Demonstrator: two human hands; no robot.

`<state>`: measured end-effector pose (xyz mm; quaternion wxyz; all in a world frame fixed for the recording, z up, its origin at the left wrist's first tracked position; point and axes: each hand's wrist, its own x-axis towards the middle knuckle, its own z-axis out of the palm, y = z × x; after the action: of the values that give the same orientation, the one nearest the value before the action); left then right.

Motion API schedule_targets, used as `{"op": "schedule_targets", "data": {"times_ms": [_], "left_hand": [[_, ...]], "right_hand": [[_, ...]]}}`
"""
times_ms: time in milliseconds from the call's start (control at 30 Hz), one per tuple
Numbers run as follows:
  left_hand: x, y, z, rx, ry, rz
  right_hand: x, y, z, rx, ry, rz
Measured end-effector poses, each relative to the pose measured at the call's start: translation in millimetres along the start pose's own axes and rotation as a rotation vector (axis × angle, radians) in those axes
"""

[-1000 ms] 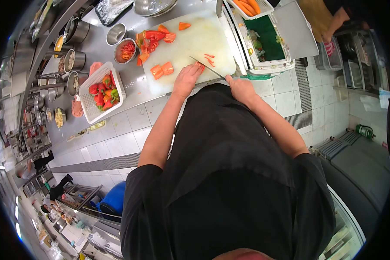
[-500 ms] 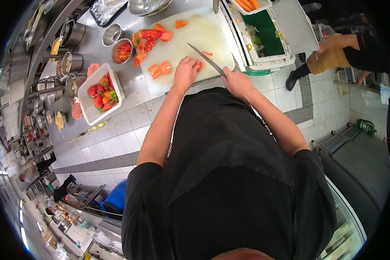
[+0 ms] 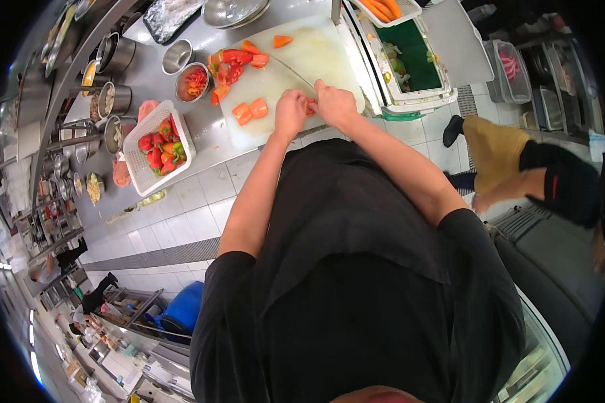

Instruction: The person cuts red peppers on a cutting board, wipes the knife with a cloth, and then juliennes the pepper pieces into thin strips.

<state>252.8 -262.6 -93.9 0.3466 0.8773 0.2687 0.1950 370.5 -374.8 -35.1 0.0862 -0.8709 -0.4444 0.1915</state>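
My right hand (image 3: 336,104) is closed round the handle of a kitchen knife (image 3: 292,71), whose thin blade points up and left over the white cutting board (image 3: 323,50). Close beside it, my left hand (image 3: 291,112) has its fingers curled on a piece of red pepper (image 3: 309,107), partly hidden between the two hands. Orange pepper pieces (image 3: 250,112) lie on the board to the left of my left hand. Farther up is a pile of cut red pepper (image 3: 232,64), with a lone orange piece (image 3: 282,41) near the far edge.
Left of the board stand a bowl of pepper strips (image 3: 193,82), a metal bowl (image 3: 177,56) and a white basket (image 3: 185,138) of whole peppers. A green-lined bin (image 3: 420,64) and a tub of carrots (image 3: 382,9) are at right. A person in a tan apron (image 3: 494,144) stands beyond.
My right hand has moved left and up, close to my left hand, and the knife blade has swung left over the board. The person at right has moved nearer, down the view.
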Motion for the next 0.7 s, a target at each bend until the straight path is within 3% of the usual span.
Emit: {"op": "schedule_targets", "data": {"times_ms": [100, 167, 200, 267, 300, 367, 567, 700], "left_hand": [[-5, -19, -21, -0.196, 0.415, -0.193], [-32, -4, -61, 0.217, 0.588, -0.140], [-45, -2, -70, 0.218, 0.587, -0.138], [-57, -3, -84, 0.445, 0.479, 0.198], [-62, -5, -80, 0.449, 0.479, 0.190], [-65, -3, -58, 0.232, 0.025, 0.404], [-45, 9, -16, 0.314, -0.073, 0.274], [-38, 3, -15, 0.288, -0.094, 0.291]], "right_hand": [[6, -3, -2, -0.012, -0.037, 0.005], [6, 1, -1, -0.008, -0.043, 0.005], [4, 1, -6, 0.012, -0.051, -0.010], [-1, 1, -16, 0.032, -0.058, -0.036], [-12, 6, -19, 0.066, -0.008, -0.060], [-29, 18, -25, 0.092, 0.040, -0.095], [-88, 63, -21, -0.104, -0.110, -0.096], [-97, 76, 0, -0.110, -0.147, -0.078]]}}
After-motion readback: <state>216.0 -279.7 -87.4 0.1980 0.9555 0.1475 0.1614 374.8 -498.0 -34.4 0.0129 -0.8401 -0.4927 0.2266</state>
